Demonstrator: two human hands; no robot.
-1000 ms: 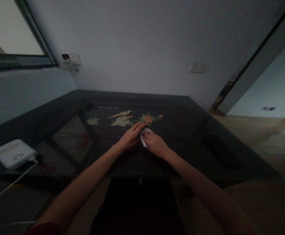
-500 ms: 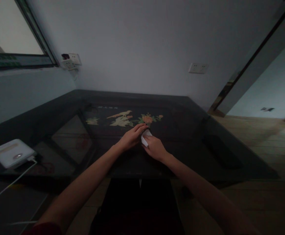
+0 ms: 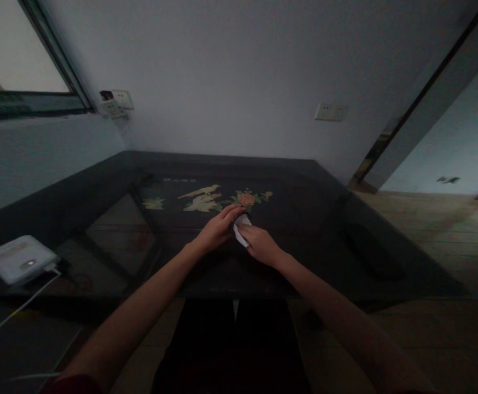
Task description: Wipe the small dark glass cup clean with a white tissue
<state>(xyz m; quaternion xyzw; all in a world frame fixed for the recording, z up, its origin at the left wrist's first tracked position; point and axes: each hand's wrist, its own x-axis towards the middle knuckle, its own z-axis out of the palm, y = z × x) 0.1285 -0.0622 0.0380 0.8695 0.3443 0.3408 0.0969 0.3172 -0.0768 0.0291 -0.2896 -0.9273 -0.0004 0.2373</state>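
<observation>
Above the middle of the dark table my two hands meet. My right hand is closed on a white tissue, which looks like folded paper or thin cloth. My left hand is curled around a small dark-edged thing pressed against the tissue. Only a thin dark rim of it shows past the fingers, so its kind is hard to make out. Beneath the hands lies the glossy black tabletop, which bears a bird-and-flower picture.
A white box-shaped device with a white cable stands at the table's left. A dark flat object lies on the right side. Behind are the wall and its sockets; a window is at upper left.
Both hands stay together at nearly the same place. The tissue and the dark-edged thing have shifted slightly left, and a little more of the tissue's white surface shows between the hands.
</observation>
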